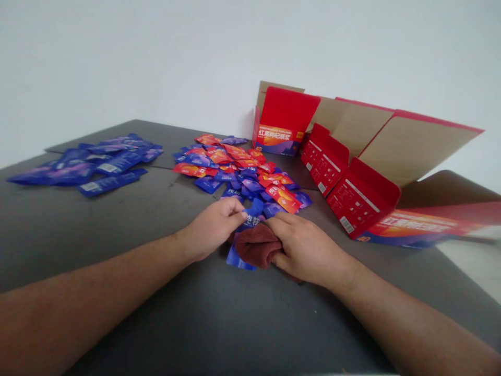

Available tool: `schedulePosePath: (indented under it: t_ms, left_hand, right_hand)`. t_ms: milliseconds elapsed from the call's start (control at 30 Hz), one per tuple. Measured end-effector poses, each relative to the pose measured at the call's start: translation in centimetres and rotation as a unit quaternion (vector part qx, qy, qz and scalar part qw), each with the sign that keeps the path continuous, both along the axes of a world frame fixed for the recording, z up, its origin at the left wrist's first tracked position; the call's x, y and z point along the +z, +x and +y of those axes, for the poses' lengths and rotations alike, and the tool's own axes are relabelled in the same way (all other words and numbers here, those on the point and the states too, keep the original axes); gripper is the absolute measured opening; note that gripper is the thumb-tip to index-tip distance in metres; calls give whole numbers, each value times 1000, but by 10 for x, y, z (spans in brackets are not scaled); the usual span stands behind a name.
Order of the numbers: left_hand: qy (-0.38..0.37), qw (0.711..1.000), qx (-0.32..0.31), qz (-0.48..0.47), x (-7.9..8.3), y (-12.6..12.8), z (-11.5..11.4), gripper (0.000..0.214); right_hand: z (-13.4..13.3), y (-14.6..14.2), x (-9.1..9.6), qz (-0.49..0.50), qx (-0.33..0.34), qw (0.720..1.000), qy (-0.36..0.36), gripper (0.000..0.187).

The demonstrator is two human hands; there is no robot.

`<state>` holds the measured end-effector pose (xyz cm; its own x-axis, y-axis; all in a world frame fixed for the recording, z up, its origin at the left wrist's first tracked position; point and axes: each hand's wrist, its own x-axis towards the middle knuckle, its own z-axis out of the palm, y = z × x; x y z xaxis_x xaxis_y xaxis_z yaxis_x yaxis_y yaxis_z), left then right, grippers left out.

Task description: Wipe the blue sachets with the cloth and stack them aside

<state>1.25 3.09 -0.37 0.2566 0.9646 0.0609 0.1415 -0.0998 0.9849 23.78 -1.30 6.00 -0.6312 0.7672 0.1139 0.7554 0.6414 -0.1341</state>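
A blue sachet with white lettering is held over the dark table, in front of a mixed pile. My left hand pinches its upper left edge between thumb and fingers. In my right hand is a bunched brown cloth, gripped and pressed against the sachet's front. The cloth covers the middle of the sachet, so only its top and its lower left corner show. Right behind my hands lies the pile of red and blue sachets.
A heap of blue sachets lies at the left on the dark table. Open red cartons with raised flaps stand in a row at the back and right. The nearest carton reaches the table's right edge. A pale wall is behind.
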Motion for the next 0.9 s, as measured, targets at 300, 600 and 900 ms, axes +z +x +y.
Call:
schedulePosePath:
  t_ms: [300, 600, 900]
  left_hand:
    - [-9, 1000, -7, 4, 2, 1, -1, 21]
    - [-8, 1000, -14, 0, 0, 0, -1, 21]
    - [-11, 1000, -15, -3, -1, 0, 1, 20]
  right_hand:
    - [1, 1, 0, 4, 5, 1000, 1, 14]
    - [0, 0, 1, 4, -18, 1000, 10, 14]
    - [2, 1, -2, 11, -42, 999, 26, 15]
